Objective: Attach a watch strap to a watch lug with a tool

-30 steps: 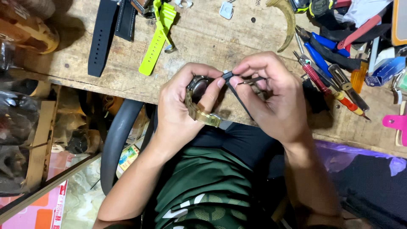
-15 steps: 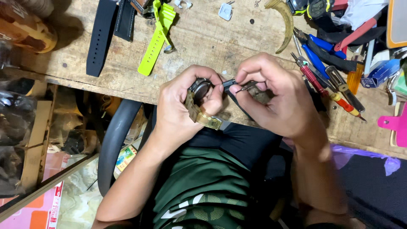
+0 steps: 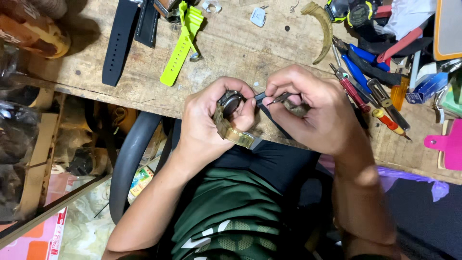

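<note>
My left hand (image 3: 204, 123) grips a round wristwatch (image 3: 231, 102), with its gold-coloured band (image 3: 237, 136) hanging below my thumb. My right hand (image 3: 315, 113) pinches a thin metal tool (image 3: 278, 99) whose tip points at the side of the watch case. A dark strap (image 3: 268, 113) runs under my right fingers and meets the watch at that same spot. Both hands are held close together over the front edge of the wooden workbench (image 3: 231, 53). My fingers hide the joint between strap and case.
A neon green strap (image 3: 179, 50) and black straps (image 3: 118, 43) lie at the back left. A curved khaki strap (image 3: 323, 29), blue-handled pliers (image 3: 358, 67), screwdrivers (image 3: 387, 120) and a pink piece (image 3: 447, 144) crowd the right. A dark curved chair part (image 3: 127, 163) is below the bench.
My right hand has brought the tool tip and the dark strap end closer against the watch. My left hand keeps its grip, almost still.
</note>
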